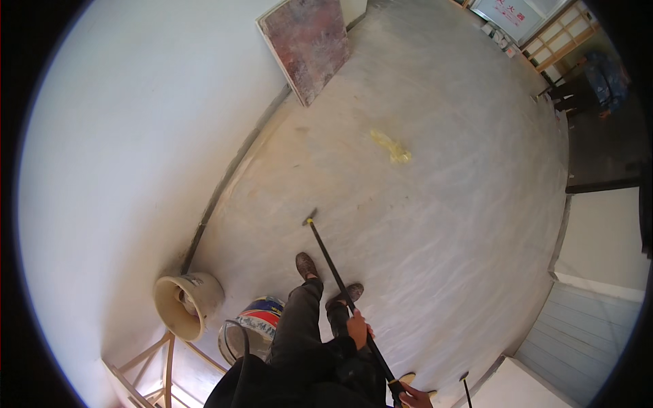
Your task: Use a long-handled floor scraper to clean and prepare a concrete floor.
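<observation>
A long black pole (334,270) slants from the lower right up to a narrow, flat-headed floor tool (309,217) with a yellow joint, whose head is at the concrete floor. My left hand (359,329) is wrapped around the pole's middle part, near my right shoe (352,293). Lower down, my right hand (414,397) grips the thicker handle end at the bottom edge of the view, where it is partly cut off. A crumpled yellow plastic film (392,147) lies on the floor ahead.
A cream bucket (214,301) lies by the left wall, beside a paint-type bucket (260,316) near my leg. Reddish boards (311,46) lean on the wall. A person (602,84) bends with a pole at upper right. Another pole tool (465,385) and pale shoes (407,378) show low right.
</observation>
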Motion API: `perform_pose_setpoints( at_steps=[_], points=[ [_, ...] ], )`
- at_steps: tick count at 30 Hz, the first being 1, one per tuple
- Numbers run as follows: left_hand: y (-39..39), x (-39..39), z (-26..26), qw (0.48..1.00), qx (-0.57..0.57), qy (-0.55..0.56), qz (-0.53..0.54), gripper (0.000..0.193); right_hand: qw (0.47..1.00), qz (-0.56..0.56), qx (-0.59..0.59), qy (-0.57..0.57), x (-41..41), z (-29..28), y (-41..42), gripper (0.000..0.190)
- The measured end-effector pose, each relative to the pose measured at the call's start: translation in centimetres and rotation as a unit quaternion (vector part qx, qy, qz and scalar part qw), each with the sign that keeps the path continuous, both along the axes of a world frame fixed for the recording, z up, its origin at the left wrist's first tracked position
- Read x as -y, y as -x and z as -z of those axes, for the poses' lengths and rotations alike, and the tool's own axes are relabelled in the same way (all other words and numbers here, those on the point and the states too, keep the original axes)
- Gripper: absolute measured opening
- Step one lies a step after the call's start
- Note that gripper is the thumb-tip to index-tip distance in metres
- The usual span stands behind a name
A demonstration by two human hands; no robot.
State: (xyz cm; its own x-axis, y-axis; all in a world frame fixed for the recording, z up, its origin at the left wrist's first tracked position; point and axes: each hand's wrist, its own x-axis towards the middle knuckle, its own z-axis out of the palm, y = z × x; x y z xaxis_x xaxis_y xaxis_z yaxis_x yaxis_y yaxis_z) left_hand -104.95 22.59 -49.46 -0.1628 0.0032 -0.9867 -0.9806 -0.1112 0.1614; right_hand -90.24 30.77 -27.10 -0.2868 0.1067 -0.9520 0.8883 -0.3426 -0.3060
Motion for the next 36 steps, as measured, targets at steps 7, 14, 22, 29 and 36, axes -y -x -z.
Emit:
perform_pose_setpoints(
  at_steps=[7,14,22,29,36],
  points=[
    [19.1,6.6,8.2,0.99,-0.113,0.081,0.002,0.05,0.986,0.041,-0.005,0.159,1.1,4.4,18.7,0.047],
    [13.3,3.4,8.5,0.924,0.027,0.174,0.34,0.043,0.935,-0.263,-0.18,-0.153,1.3,8.0,6.7,0.045],
    [19.7,1.1,-2.9,0.982,-0.025,0.103,0.158,0.042,0.996,0.053,0.04,0.067,1.1,-0.7,23.9,0.041],
    [25.1,2.3,1.0,0.997,-0.077,-0.025,0.016,0.046,0.944,-0.242,-0.169,-0.146,0.5,8.0,16.3,0.038],
    [18.5,3.0,3.5,0.998,-0.018,-0.005,0.057,0.047,0.991,-0.123,-0.021,-0.046,0.5,1.6,24.1,0.039]
  ],
)
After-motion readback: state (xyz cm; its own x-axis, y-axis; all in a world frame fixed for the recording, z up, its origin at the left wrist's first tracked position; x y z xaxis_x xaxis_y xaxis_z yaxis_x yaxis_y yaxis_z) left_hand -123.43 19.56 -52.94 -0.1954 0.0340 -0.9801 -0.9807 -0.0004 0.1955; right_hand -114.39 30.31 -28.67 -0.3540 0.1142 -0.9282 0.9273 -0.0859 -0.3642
